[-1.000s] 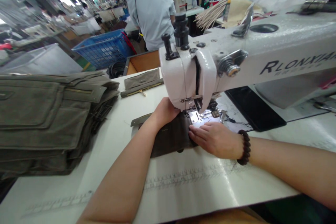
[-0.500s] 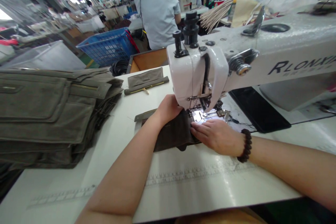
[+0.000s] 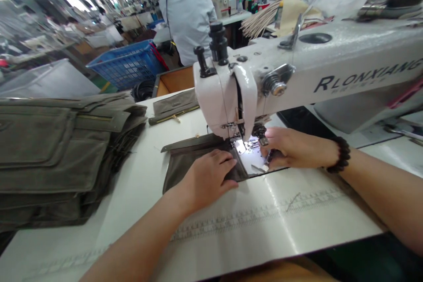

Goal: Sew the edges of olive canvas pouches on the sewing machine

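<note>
My left hand [image 3: 211, 174] lies flat on a dark olive fabric piece [image 3: 181, 167], fingers stretched and thumb apart. The piece's right edge reaches under the needle area of a white sewing machine [image 3: 228, 97], and a zipper strip runs along its far side. Right of the needle, my right hand [image 3: 291, 147] is closed low over the lit metal plate [image 3: 249, 158]. From its fingers a small pointed metal tool [image 3: 262, 168] sticks out toward the fabric; its rear part is hidden in the hand.
A tall stack of olive fabric pieces [image 3: 49, 154] stands at the left. Another zippered piece [image 3: 175, 103] lies behind the work. A ruler scale [image 3: 231, 222] runs along the table's front. Beyond are a blue basket [image 3: 125, 64] and a person in a light shirt [image 3: 188, 17].
My left hand has come back from beside the needle to lie flat on the fabric. My right hand has left the fabric, moved right and closed on the small metal tool. The view has shifted.
</note>
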Available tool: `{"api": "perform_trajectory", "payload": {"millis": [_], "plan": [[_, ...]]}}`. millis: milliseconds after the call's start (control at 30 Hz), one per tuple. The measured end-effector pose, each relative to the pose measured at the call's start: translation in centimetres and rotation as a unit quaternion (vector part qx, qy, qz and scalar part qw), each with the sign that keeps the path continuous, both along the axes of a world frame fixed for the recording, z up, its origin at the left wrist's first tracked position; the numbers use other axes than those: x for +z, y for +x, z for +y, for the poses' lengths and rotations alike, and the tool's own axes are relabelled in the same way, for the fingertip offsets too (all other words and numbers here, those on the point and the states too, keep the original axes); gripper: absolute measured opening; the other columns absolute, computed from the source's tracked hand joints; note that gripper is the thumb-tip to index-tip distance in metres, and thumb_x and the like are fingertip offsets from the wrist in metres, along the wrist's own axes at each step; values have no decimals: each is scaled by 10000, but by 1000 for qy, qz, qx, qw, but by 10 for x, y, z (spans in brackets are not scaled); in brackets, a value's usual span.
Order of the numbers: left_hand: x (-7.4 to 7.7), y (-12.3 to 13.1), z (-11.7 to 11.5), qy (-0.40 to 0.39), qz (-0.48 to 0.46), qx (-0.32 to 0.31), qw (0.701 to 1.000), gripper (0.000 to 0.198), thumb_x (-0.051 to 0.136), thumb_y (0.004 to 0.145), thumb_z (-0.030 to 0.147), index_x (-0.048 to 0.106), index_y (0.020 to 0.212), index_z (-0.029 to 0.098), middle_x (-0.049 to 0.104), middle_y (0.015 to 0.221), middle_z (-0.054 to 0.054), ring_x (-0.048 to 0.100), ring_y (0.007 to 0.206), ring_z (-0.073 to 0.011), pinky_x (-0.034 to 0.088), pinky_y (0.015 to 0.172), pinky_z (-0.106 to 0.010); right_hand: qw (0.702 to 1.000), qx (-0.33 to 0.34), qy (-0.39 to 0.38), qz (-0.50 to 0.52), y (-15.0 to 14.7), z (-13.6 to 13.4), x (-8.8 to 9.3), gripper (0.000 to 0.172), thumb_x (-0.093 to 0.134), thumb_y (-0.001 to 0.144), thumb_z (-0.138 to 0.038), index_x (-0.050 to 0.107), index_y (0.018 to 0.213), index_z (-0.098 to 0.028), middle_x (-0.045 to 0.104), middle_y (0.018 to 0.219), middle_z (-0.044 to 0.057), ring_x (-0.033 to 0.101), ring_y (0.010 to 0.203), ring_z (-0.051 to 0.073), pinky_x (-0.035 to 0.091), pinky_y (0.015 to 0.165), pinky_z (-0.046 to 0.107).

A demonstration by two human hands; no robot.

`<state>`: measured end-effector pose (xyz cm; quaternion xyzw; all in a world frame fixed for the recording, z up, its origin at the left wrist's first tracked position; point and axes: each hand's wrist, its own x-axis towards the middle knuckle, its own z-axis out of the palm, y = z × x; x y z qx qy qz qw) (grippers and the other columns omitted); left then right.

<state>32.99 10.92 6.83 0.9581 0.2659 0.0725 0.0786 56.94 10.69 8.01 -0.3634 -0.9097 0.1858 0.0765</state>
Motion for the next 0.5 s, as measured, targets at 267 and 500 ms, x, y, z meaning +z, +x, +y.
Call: {"api": "perform_trajectory", "payload": {"millis": [267, 500], "plan": [[-9, -8, 11, -47, -156, 101, 982, 246, 346, 849, 171, 582, 862, 103, 630, 780, -55, 587, 712, -159, 461, 636, -251, 957, -144, 250, -35, -36, -2, -30, 180, 500, 800, -287, 542, 734, -125, 535, 690, 72, 424, 702, 204, 253, 640, 320], [-11, -10, 18, -122, -201, 243, 941, 238, 368, 841, 209, 590, 780, 145, 621, 695, -10, 577, 653, -151, 403, 569, -231, 951, 51, 305, -25, -37, -15, -29, 183, 408, 867, -238, 557, 859, -132, 539, 758, 39, 441, 698, 170, 246, 598, 295]]}}
